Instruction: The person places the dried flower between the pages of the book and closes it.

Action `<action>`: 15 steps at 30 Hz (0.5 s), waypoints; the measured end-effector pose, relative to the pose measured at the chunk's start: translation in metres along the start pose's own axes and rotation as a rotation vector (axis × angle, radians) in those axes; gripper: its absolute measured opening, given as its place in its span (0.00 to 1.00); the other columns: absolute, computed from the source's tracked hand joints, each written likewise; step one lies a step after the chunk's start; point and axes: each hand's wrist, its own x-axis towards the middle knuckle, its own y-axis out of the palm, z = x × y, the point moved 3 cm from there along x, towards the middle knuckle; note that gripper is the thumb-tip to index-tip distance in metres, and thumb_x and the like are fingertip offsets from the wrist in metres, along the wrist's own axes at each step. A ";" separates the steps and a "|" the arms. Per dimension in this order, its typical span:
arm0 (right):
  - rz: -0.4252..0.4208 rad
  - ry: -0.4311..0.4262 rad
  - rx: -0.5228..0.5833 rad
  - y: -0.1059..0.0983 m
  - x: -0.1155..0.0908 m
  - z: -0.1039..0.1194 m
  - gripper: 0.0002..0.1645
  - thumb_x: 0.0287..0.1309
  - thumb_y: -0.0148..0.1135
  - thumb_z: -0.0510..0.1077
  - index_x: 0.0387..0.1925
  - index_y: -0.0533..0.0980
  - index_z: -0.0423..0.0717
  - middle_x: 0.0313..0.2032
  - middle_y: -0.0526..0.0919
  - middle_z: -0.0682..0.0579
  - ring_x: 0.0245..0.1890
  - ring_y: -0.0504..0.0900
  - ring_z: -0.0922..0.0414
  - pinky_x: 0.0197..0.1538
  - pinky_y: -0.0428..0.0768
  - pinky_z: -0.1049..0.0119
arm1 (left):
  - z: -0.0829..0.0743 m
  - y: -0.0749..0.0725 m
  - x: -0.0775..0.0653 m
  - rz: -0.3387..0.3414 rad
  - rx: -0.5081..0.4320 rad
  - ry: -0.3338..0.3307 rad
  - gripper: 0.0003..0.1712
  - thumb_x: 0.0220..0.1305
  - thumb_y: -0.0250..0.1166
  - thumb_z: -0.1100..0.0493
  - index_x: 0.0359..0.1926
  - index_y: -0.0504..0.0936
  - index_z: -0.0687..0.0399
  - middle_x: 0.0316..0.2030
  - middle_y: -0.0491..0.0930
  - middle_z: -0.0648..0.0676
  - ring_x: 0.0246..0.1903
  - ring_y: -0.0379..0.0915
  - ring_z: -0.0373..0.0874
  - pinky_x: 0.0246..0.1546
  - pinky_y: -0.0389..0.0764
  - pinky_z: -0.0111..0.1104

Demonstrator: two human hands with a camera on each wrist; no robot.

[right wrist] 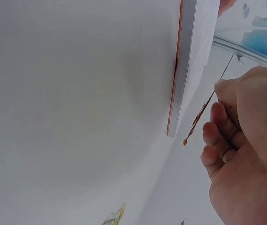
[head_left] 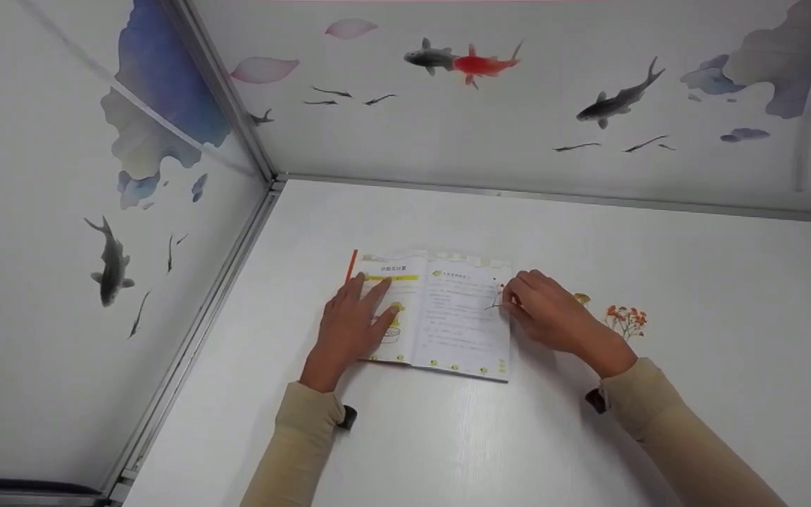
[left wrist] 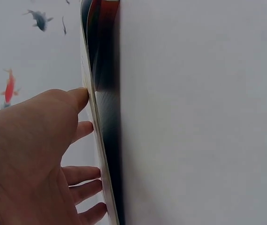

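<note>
An open book (head_left: 458,317) with printed pages lies flat on the white table. My left hand (head_left: 353,320) rests on its left page with the fingers spread, holding the page flat. In the left wrist view the fingertips touch the page near the book's edge. Above the right page's outer edge, my right hand (head_left: 553,313) pinches a thin dried flower sprig (right wrist: 199,117) between thumb and index finger. The sprig's thin stem pokes out past the fingertips over the page, and a small orange-brown tip shows in the right wrist view.
To the right of my right hand, a sprig of orange dried flowers (head_left: 627,318) lies on the table (head_left: 729,317). A yellowish dried piece (head_left: 581,299) sits beside it, partly hidden by the hand. Panels with painted fish (head_left: 617,102) stand at the back and left.
</note>
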 end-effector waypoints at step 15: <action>0.002 -0.120 -0.085 0.032 0.036 0.025 0.02 0.70 0.58 0.38 0.38 0.75 0.46 0.34 0.74 0.54 0.37 0.69 0.56 0.43 0.71 0.58 | 0.001 0.002 0.000 -0.005 -0.008 0.002 0.34 0.73 0.53 0.35 0.75 0.65 0.35 0.77 0.55 0.61 0.77 0.50 0.60 0.72 0.57 0.58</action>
